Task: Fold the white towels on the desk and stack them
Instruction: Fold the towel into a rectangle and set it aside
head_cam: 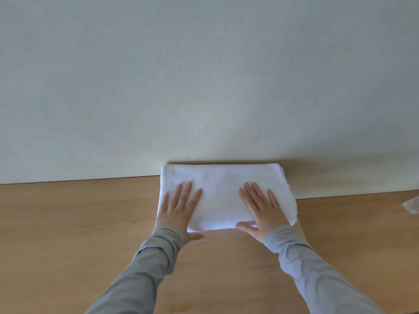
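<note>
white towel (223, 191) folded at table (68, 223) 12 o'clock, against wall (204, 87) | left grip (179, 210), right grip (261, 211) flat, released, pressing top | likely soft, light, floppy | best taken under 6 o'clock edge, both sides

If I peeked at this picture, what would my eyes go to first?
First, the folded white cloth towel lying at the back of the light brown wooden desk, right against the pale wall. Next, the person's left hand and right hand, both laid flat on top of the towel with fingers straight.
</note>
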